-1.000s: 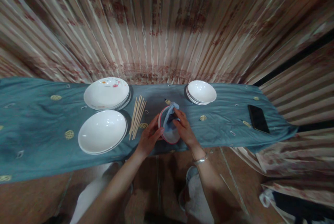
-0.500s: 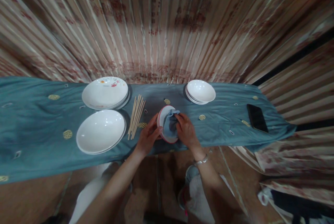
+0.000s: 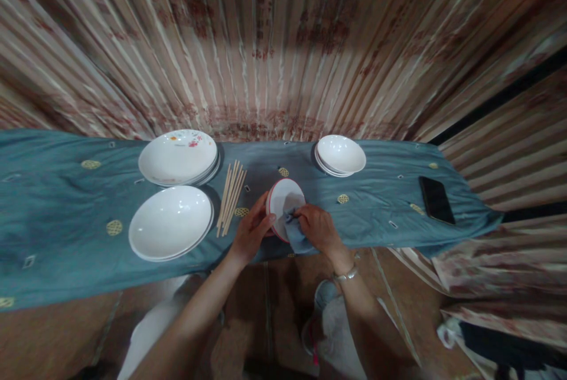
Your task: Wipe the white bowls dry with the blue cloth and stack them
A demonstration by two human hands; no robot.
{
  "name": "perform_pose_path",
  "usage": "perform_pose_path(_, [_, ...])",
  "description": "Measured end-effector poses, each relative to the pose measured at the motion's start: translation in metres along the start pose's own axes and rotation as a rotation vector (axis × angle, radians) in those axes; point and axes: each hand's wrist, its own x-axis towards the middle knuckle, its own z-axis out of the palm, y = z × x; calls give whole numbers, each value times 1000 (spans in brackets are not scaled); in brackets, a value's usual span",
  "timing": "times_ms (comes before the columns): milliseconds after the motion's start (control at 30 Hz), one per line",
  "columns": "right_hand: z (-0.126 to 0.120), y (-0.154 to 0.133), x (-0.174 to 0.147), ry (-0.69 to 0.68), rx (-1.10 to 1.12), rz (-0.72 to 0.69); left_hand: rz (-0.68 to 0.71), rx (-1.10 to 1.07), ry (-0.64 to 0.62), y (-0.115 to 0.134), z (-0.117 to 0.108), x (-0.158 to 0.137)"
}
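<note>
White with a red rim, the bowl (image 3: 282,195) is held tilted between the two hands in the head view, near the table's front edge. The left hand (image 3: 251,231) grasps its left side, thumb over the rim, the other fingers around the outside and partly hidden. The right hand (image 3: 318,227) pinches a blue cloth (image 3: 300,240), its fingertips over the bowl's right part, the cloth draping across the near rim. Chopsticks (image 3: 231,198) lie left of the left hand.
</note>
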Motion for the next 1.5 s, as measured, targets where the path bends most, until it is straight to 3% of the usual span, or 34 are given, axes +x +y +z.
perform_pose_path(333, [-9,-13,1,-219,177,40,27,-16,-10,-1,1,0])
perform_pose_path(700, [-12,-34,0,-411,1022,124,37,6,-4,3,1,-1])
perform_pose_path(900, [-4,-40,1,-337,1077,124,25,4,-4,-1,-1,0])
perform_pose_path(1067, [5,-45,4,-238,1119,130,113,19,11,0,0,1])
perform_pose_path(1267, [6,-49,9,-114,1100,68,30,40,10,3,1,-1])
perform_pose_path(1500, [5,-51,10,20,973,-25,29,-7,-31,0,-1,-1])
